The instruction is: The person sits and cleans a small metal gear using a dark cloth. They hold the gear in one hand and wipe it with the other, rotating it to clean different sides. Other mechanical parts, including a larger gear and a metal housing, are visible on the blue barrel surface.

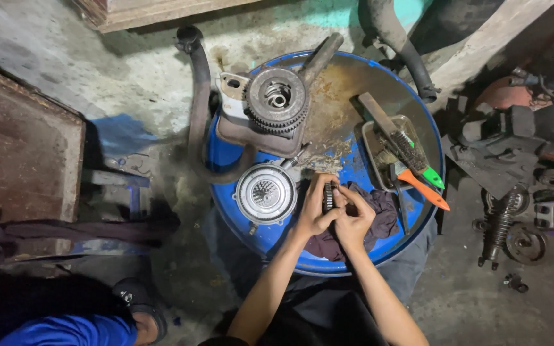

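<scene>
Both forearms reach up from the bottom edge and meet over the near part of a blue drum (354, 259). The left hand (315, 208) curls closed round a small dark gear (328, 195), thumb pressed on its side; the right hand (352, 218) closes on the same gear from the other side, fingers bent tight. The gear sits just above a dark purple rag (383, 214) lying on the drum top. Just left of the hands rests a round silver clutch cover (265, 192). Farther right, a shallow clear tray (372, 142) holds a wire brush (405, 146) and orange- and green-handled tools. At the far side stands a toothed clutch assembly (277, 99) on a grey casing
</scene>
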